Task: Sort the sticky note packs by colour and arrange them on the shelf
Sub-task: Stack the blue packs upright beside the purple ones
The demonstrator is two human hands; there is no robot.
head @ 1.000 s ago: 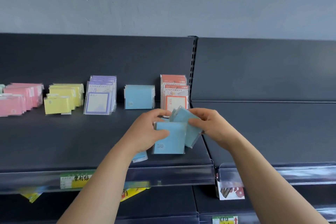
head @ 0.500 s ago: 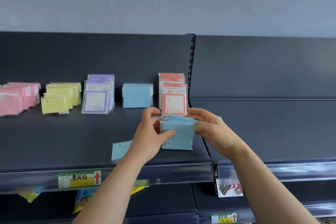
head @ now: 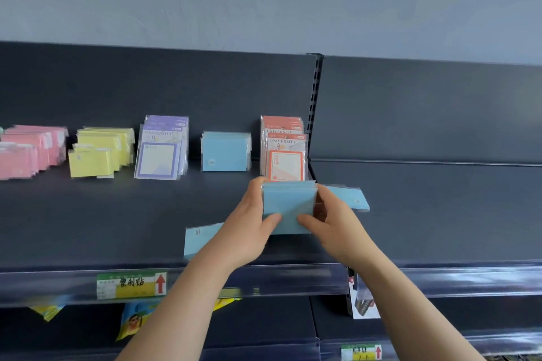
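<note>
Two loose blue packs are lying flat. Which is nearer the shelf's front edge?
The blue pack by the left hand, close to the front lip. The other loose pack lies farther back, beyond the right hand; both hold the blue bundle.

Dark shelf [head: 117,228], coloured note packs [head: 225,152]

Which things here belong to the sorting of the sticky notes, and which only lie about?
Job: held blue packs; left hand; right hand; front loose blue pack; right loose blue pack; blue stack; pink stack; yellow stack; purple stack; red stack.
Lying about: price label; cartoon packet below.
</note>
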